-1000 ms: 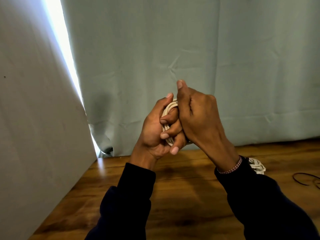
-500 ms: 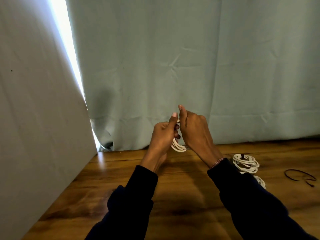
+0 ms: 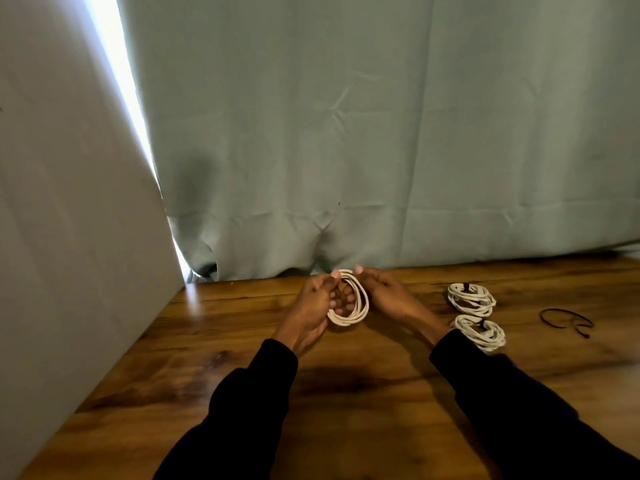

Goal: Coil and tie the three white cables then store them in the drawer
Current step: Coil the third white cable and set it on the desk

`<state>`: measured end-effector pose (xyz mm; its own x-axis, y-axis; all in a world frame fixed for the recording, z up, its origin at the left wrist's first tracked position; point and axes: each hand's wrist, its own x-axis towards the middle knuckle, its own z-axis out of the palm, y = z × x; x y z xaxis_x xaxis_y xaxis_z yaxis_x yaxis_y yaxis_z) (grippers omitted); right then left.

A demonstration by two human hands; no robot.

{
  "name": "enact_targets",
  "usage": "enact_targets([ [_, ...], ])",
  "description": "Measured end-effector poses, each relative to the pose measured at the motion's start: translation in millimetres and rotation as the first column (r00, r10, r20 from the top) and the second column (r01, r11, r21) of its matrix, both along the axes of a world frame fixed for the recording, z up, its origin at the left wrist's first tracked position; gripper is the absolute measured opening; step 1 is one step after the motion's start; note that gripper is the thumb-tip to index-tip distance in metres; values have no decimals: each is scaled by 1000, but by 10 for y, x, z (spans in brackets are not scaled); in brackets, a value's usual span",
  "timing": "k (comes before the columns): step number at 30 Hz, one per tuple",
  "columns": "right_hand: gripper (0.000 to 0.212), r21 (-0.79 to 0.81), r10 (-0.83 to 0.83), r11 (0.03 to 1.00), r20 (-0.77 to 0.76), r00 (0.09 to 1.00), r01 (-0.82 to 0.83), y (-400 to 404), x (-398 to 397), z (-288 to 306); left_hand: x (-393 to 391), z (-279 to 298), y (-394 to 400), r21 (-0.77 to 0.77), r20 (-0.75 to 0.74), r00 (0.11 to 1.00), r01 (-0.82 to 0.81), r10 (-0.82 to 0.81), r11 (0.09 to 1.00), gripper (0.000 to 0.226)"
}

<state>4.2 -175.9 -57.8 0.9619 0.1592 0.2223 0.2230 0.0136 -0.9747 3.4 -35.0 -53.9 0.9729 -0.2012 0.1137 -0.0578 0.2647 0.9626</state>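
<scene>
A white cable coil [image 3: 350,318] hangs upright between my two hands, just above the wooden table [image 3: 346,393]. My left hand [image 3: 317,303] grips its left side with fingers curled through the loop. On the coil's right side, my right hand [image 3: 384,294] pinches the top with the thumb. Two other white coils lie on the table to the right, each with a dark tie: a farther coil [image 3: 471,299] and a nearer coil [image 3: 481,332] beside my right sleeve. No drawer is in view.
A thin black tie [image 3: 566,322] lies loose on the table at the far right. A pale green curtain [image 3: 381,133] hangs along the table's back edge. A white panel [image 3: 69,220] stands along the left side.
Both hands have dropped from chest height down to just above the table with the coil. The view has tilted, bringing both tied coils and the black tie into sight.
</scene>
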Motion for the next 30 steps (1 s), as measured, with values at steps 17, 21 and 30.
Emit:
enact_targets([
  [17,15,-9,-58,998,-14,998,57,-76,150,-396,135,-334,106,-7,-144,989,-42,40,999,27],
  [21,5,-282,-125,941,230,965,189,-63,141,-430,201,-376,118,-134,-146,989,-23,3,991,34],
  [30,33,-258,-339,881,241,910,396,70,112,-504,320,-451,147,-149,-131,991,-19,0,989,34],
])
